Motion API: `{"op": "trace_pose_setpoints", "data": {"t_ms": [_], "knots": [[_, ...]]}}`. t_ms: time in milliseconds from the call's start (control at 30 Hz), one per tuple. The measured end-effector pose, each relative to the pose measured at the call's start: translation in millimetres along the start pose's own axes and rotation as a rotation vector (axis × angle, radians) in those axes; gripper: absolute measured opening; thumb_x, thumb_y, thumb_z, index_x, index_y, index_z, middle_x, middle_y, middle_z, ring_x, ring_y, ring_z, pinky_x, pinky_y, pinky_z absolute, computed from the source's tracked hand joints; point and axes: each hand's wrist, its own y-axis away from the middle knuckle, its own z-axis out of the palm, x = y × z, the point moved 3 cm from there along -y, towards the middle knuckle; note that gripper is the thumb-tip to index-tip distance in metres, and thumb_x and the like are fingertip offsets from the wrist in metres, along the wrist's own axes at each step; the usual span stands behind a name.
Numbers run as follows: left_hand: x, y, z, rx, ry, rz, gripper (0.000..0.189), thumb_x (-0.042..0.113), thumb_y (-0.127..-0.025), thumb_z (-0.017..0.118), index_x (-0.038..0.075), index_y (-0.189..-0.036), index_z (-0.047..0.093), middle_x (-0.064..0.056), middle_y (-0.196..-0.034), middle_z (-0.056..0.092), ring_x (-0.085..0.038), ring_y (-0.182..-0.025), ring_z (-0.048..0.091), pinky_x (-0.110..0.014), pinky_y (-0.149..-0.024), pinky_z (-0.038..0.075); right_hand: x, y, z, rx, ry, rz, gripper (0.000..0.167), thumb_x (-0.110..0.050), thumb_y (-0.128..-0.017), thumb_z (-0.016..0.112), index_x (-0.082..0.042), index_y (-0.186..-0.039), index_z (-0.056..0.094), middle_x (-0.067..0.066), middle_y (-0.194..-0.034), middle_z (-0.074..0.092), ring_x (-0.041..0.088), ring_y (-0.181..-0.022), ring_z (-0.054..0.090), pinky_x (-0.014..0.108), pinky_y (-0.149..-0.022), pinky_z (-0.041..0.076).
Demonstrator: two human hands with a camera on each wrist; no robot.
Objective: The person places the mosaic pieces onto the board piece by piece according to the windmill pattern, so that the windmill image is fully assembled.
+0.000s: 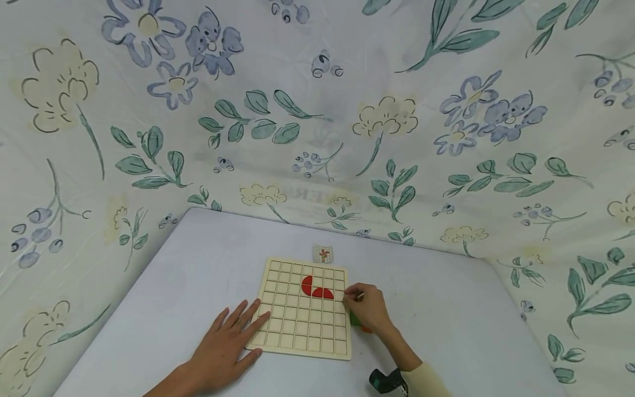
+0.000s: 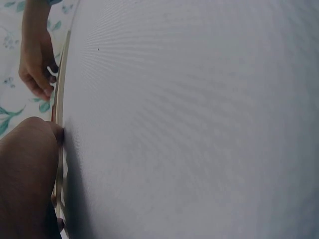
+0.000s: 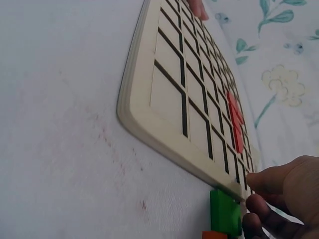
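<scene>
A pale wooden grid board lies on the white table, with red curved pieces set in its upper right squares. My left hand rests with spread, straight fingers on the board's left edge. At the right edge, my right hand has its thumb and fingers drawn together around a small pale piece, mostly hidden by the fingers. Below that hand, a green block and an orange block sit beside the board, partly covered in the head view.
A small card with a red and orange pinwheel-like figure on a grid lies behind the board. A black device is by the right wrist. Flower-printed cloth hangs behind the white table.
</scene>
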Motion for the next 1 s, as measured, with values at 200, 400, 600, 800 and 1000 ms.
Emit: {"op": "trace_pose_setpoints", "data": {"t_ms": [200,400,600,800,1000], "knots": [[0.7,0.9,-2.0,0.010,0.001,0.004,0.063,0.048,-0.096,0.056,0.019,-0.150,0.044,-0.011,-0.157,0.031,-0.036,-0.142,0.030,-0.060,-0.107,0.024,9,1.0,-7,-0.004,0.031,0.048,0.005,-0.003,-0.084,0.075,-0.007,-0.086,0.073,-0.004,-0.073,0.060,0.012,-0.067,0.055,0.025,-0.059,0.047],[0.0,1.5,-1.1,0.017,0.006,0.007,0.063,0.048,-0.096,0.056,0.019,-0.150,0.044,-0.011,-0.157,0.032,-0.036,-0.141,0.030,-0.059,-0.106,0.025,14,4.5,-14,-0.007,0.050,0.091,0.006,-0.004,-0.085,0.074,-0.006,-0.090,0.073,-0.001,-0.076,0.060,0.014,-0.067,0.054,0.024,-0.053,0.048],[-1.2,1.5,2.3,0.026,0.004,0.020,0.064,0.048,-0.096,0.057,0.018,-0.151,0.043,-0.011,-0.158,0.030,-0.036,-0.142,0.030,-0.058,-0.107,0.024,23,8.0,-25,0.027,0.101,0.098,0.008,-0.004,-0.084,0.074,-0.007,-0.091,0.072,-0.001,-0.077,0.059,0.014,-0.067,0.054,0.024,-0.054,0.049],[-2.1,1.6,3.2,0.029,-0.016,0.027,0.065,0.048,-0.095,0.058,0.018,-0.151,0.042,-0.011,-0.158,0.030,-0.036,-0.142,0.030,-0.058,-0.107,0.024,35,13.1,-35,0.039,0.153,0.085,0.009,-0.003,-0.082,0.076,-0.007,-0.090,0.073,-0.002,-0.076,0.059,0.014,-0.069,0.052,0.025,-0.057,0.047],[-0.4,1.9,0.9,0.020,0.013,0.017,0.064,0.046,-0.096,0.058,0.017,-0.151,0.042,-0.013,-0.158,0.030,-0.037,-0.142,0.030,-0.061,-0.107,0.024,48,19.4,-44,0.040,0.161,0.104,0.010,-0.004,-0.082,0.078,-0.006,-0.091,0.073,-0.001,-0.078,0.060,0.014,-0.067,0.053,0.023,-0.055,0.048]]}}
